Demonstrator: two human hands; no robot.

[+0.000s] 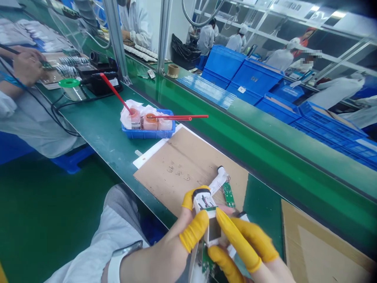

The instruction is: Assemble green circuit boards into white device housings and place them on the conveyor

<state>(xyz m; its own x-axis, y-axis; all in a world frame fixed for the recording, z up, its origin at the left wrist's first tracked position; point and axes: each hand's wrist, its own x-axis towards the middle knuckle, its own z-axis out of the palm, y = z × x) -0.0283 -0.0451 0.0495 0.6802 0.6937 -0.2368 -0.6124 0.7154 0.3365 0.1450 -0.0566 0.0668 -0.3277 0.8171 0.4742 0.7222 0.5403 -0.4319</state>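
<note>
A small white plastic device housing (203,201) with a black end cap is held between my hands over the bench's front edge. Wires and the edge of a green board show in its opening, with a dark rectangular part lower down. My left hand (181,236), in yellow finger cots, grips it from the left. Yellow cots also cover the fingers of my right hand (250,247), which press on its right side and lower end. Another white housing (218,181), wired to a green circuit board (229,194), lies just beyond. More boards below my hands are partly hidden.
Brown cardboard (167,157) covers the bench ahead; another cardboard piece (321,239) lies right. A blue tray (144,134) holds small bottles with red sticks (114,92). Further left are a solder reel (70,89) and a co-worker's hand (28,67). Blue crates (253,78) stand beyond.
</note>
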